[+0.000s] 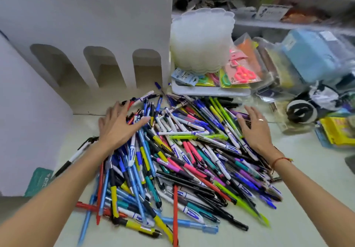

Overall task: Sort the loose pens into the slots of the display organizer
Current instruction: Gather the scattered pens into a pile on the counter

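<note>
Both forearms reach in from the bottom edge toward the pens (172, 160), a big tangled heap of many colours that covers the middle of the pale table (297, 218). Left hand (119, 125) lies flat on the heap's far-left side, fingers straight and spread, pressing on pens without closing on any; its grip is apart. Right hand (253, 129) is at the heap's far-right edge, fingers straight and slightly fanned, also apart and holding nothing, though whether it touches the pens or hangs just over them I cannot tell. Beyond the heap stands the organizer (86, 35), a white cardboard display with three arched slots (107, 68) along its front. What shows of those slots looks bare, with no pen visible inside; their floors are shadowed, so something small could be missed. A few pens lie at the organizer's foot, outside the slots. By my reading the sorting has scarcely begun: every visible pen is loose on the table, and the whole pile remains to be picked through and slotted. To the right of the organizer sit a ribbed translucent tub (201, 39) and packets of scissors (244, 73), apart from the job.
</note>
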A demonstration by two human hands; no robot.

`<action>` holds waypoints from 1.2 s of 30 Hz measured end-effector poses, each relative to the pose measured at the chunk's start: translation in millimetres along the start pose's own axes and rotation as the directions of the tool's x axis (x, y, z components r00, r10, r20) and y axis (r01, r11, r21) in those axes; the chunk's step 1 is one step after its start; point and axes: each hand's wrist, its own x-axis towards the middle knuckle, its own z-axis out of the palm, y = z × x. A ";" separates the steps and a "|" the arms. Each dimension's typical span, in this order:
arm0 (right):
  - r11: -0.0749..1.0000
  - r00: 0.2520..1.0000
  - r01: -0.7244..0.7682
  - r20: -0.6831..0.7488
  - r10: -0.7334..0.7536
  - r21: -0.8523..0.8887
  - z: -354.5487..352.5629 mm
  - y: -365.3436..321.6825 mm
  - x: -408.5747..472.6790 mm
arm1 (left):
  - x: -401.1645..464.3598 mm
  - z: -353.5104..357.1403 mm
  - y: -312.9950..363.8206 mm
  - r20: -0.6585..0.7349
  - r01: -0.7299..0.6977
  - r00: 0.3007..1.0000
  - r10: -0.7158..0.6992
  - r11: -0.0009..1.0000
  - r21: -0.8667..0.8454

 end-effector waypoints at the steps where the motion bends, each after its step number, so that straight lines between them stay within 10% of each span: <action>1: 0.999 1.000 -0.002 0.004 0.001 0.035 2.0 1.9 3.4 | 4.8 -1.9 1.1 0.001 -0.003 1.000 0.003 1.000 -0.001; 22: 0.987 0.932 0.053 0.361 0.004 -0.149 25.4 -74.6 -9.0 | -3.8 10.8 41.9 0.122 -0.110 0.987 0.104 0.993 0.046; 28: 0.998 0.977 0.062 0.205 -0.061 0.004 -9.6 -65.7 -46.9 | -46.3 -9.7 19.3 0.000 -0.182 0.983 0.182 0.982 -0.048; 36: 0.967 0.967 0.157 0.232 -0.109 -0.202 -40.5 -24.6 -190.2 | -145.2 -8.9 -37.3 -0.008 -0.384 0.923 0.385 0.919 -0.089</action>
